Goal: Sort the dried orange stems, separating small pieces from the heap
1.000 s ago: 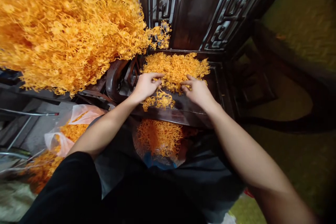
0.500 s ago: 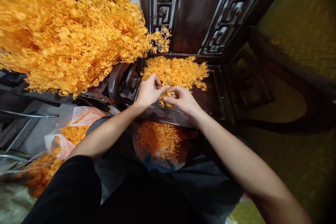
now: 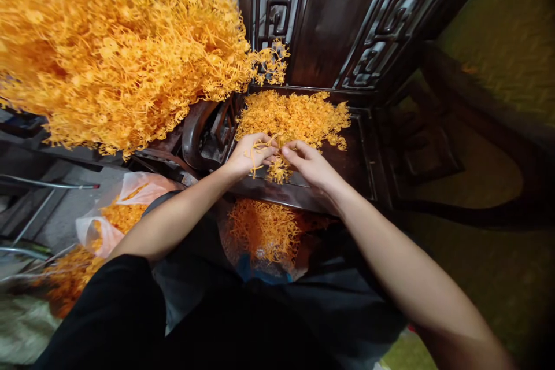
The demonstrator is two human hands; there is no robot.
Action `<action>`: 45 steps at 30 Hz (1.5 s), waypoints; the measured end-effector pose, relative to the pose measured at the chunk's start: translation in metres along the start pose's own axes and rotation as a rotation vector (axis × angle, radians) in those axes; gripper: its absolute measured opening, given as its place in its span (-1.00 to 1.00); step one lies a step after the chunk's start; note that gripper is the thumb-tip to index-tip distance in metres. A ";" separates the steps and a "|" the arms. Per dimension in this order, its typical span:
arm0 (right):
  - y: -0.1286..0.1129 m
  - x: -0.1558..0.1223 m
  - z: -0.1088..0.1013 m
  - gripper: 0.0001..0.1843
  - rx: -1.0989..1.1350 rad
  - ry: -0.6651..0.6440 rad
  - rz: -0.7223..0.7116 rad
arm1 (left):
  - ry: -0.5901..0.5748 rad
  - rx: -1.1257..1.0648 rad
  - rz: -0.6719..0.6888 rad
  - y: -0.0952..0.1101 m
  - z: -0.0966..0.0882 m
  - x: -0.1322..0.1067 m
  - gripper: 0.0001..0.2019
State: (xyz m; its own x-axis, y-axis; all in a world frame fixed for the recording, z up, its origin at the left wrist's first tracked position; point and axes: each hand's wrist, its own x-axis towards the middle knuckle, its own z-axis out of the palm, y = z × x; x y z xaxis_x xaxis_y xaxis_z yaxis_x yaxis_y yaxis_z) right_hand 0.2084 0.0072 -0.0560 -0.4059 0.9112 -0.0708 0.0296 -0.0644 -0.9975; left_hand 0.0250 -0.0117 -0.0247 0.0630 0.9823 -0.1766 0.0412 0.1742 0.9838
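Observation:
Over the front of a dark wooden seat, my left hand [image 3: 252, 155] is closed on a thin, branching orange plastic piece [image 3: 253, 156], whose strands lie across its fingers. Beside it, my right hand [image 3: 306, 163] pinches thumb against fingers. An orange piece shows at its fingertips, though its exact shape is too small to make out. Just beyond both hands spreads a heap of small orange flower-like plastic pieces [image 3: 295, 115]. A smaller cluster of them [image 3: 278, 170] sits below my fingertips.
A huge bunch of orange plastic flowers [image 3: 130, 63] fills the left, above the chair's curved armrest [image 3: 191, 137]. Below the seat edge, a clear bag [image 3: 234, 245] holds orange branching pieces. Another plastic bag [image 3: 141, 186] stands at left near metal tubes [image 3: 47, 184]. A carved chair back [image 3: 332, 29] rises behind.
My left hand has turned, and orange strands now show across its fingers. The fingertips of both hands have drawn slightly apart. The view has shifted a little.

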 end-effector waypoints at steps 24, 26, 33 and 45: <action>-0.013 -0.008 -0.031 -0.54 0.240 0.334 -0.059 | 0.383 -0.186 0.108 0.016 -0.019 0.013 -0.80; -0.008 -0.005 -0.029 -0.57 0.297 0.276 -0.013 | 0.345 -0.216 0.106 0.014 -0.011 0.011 -0.80; 0.008 0.033 -0.049 -0.55 0.429 0.125 -0.031 | 0.311 -0.302 0.081 0.007 0.003 0.017 -0.73; -0.008 0.024 0.002 -0.36 -0.426 0.302 -0.337 | 0.221 -0.471 0.069 0.008 0.012 0.018 -0.73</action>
State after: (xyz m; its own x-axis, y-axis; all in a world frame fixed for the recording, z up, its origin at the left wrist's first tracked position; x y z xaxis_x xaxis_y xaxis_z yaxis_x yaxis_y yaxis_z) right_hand 0.1965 0.0286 -0.0495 -0.1824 0.9319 0.3135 0.3320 0.3585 -0.8725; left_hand 0.0380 0.0062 -0.0207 -0.1645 0.9749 -0.1503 -0.4113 0.0708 0.9088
